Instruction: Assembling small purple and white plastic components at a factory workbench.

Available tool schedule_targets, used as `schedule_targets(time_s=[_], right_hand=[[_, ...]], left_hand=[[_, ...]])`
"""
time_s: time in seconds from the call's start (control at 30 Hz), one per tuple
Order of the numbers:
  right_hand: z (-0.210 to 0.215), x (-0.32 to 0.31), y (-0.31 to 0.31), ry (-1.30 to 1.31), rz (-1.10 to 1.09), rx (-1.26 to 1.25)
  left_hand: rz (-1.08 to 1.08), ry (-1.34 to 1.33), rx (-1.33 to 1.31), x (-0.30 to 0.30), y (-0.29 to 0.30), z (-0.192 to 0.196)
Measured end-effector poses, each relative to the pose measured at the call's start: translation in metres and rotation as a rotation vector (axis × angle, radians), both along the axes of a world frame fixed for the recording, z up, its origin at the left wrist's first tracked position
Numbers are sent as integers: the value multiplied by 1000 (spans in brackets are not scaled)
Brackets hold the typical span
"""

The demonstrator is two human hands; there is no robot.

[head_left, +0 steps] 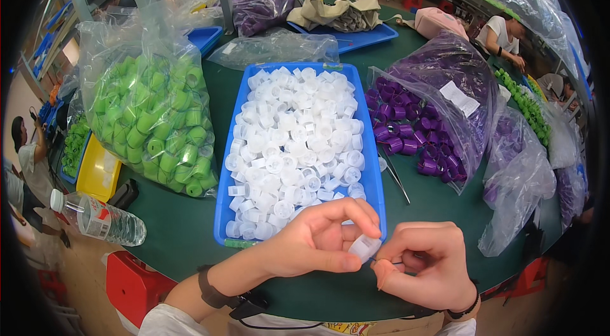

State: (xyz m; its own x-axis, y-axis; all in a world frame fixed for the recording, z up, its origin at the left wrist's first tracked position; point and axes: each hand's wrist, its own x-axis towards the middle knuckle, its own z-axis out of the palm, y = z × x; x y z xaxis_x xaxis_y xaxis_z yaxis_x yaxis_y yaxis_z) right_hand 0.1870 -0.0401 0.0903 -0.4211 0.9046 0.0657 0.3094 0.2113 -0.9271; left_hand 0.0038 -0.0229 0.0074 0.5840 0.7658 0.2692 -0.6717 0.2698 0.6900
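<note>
My left hand [321, 237] pinches a small white plastic cap [365, 248] between thumb and fingers, just in front of the blue tray. My right hand [427, 263] is curled close against the cap's right side, fingertips touching it; a thin metal tool seems to sit in its fingers, mostly hidden. The blue tray [375, 164] lies straight ahead on the green table, heaped with several white caps [295, 145].
A clear bag of green caps [159, 126] stands left of the tray, a torn bag of purple caps [426, 120] to the right. Metal tweezers [395, 177] lie beside the tray. A water bottle [101, 218] rests at the table's left edge. Other people work at the far side.
</note>
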Motion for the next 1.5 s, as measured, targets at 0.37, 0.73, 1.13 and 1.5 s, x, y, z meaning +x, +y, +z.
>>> schedule_targets(time_s=[0.37,0.73,1.13,1.5], right_hand=[[-6,2,3,-19,8,48],[-6,2,4,-3,24,30],[-7,5,3,21,67,19],[2,-5,-6,176,-115,-174]], left_hand=[[-59,-58,79,-1,6,-8],[47,81,55,1,3,-12],[34,25,49,3,2,-8],[133,-6,14,2,4,-1]])
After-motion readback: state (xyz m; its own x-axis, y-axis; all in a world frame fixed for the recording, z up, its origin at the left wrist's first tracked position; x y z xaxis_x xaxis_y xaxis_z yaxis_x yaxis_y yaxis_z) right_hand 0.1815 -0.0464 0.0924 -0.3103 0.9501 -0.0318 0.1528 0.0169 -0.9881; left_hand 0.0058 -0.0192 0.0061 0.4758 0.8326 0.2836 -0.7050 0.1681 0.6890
